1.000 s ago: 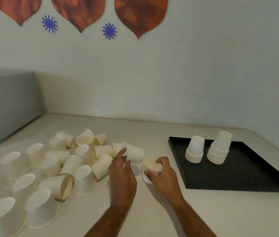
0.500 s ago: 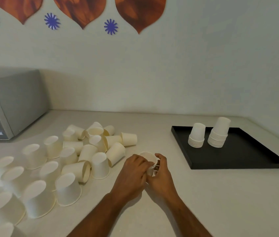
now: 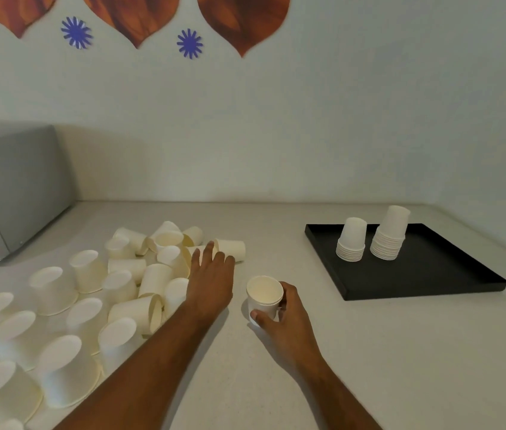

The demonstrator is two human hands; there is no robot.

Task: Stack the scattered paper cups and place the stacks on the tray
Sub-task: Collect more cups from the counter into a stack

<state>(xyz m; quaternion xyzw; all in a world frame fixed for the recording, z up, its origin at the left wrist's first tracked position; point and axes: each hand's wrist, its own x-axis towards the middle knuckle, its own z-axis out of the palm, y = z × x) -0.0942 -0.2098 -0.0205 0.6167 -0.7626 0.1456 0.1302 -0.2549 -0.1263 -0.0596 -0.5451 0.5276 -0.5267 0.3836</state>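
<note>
Two stacks [image 3: 371, 240] sit on tray [image 3: 425, 274]; right hand [image 3: 285, 318] fingers [image 3: 257, 315] wrap upright nested cups [image 3: 264, 294] on counter [image 3: 400, 352], left hand [image 3: 211, 280] fingers [image 3: 208, 251] spread, empty, over sideways cup [image 3: 231, 248] just beyond fingertips: next, likely grasp and nest it.

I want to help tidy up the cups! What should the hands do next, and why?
Probably the left hand should grab the sideways cup just past its fingertips and slip it into the upright cups that the right hand holds. Many cups lie loose, and only two stacks stand on the black tray.
</note>
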